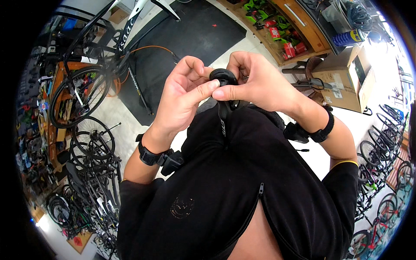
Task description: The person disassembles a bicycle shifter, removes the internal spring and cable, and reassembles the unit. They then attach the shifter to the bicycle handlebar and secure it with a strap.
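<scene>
In front of my lap I hold up a black bicycle part with a rounded, looped head (223,75) and a narrow, light-lettered arm hanging below; its exact kind I cannot make out. My left hand (185,93) grips the head from the left, thumb laid across its front and the other fingers curled. From the right, my right hand (260,84) pinches the same head between thumb and bent fingers. The two thumbs nearly meet. Behind the fingers, part of the piece is hidden. Its lower end blends into my black clothes.
A white and black bicycle frame (130,26) stands at the upper left above a dark mat (199,37). An orange hose (151,47) curves nearby. To the right are a cardboard box (342,89), a blue spray can (349,38) and a wooden drawer cabinet (299,24). Bicycles line both sides.
</scene>
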A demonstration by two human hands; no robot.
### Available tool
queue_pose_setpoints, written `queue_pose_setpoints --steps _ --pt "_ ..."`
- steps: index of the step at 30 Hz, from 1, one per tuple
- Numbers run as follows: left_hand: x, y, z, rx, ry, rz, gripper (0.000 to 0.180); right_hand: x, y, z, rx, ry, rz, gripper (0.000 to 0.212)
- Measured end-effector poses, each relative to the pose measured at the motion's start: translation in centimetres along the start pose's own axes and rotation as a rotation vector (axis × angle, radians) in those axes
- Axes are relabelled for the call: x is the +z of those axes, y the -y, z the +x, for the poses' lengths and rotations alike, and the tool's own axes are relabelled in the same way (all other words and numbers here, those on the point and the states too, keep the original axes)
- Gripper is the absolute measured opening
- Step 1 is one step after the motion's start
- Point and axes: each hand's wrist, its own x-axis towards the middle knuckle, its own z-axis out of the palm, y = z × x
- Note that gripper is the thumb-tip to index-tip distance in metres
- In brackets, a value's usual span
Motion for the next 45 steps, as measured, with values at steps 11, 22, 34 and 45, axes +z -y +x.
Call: queue_pose_setpoints --steps 11,22,34,45 --pt "-0.8 -0.3 0.1 0.058 -0.014 0.1 0.026 -1.3 0.2 0.8 0.192 0.166 0.408 0.018" --pt "-0.8 -0.5 -0.4 0.111 -0.012 0.123 0.026 -0.1 -1.0 0.5 0.077 0.141 0.608 0.018" --pt "-1.2 0.4 -0.7 0.148 -0.032 0.165 0.022 1.2 -2.2 0.2 -0.015 0.098 0.532 0.015" --pt "-1.5 1.7 -0.9 0.107 -0.069 0.041 0.014 0.9 -2.2 0.0 -0.096 0.171 0.358 0.01"
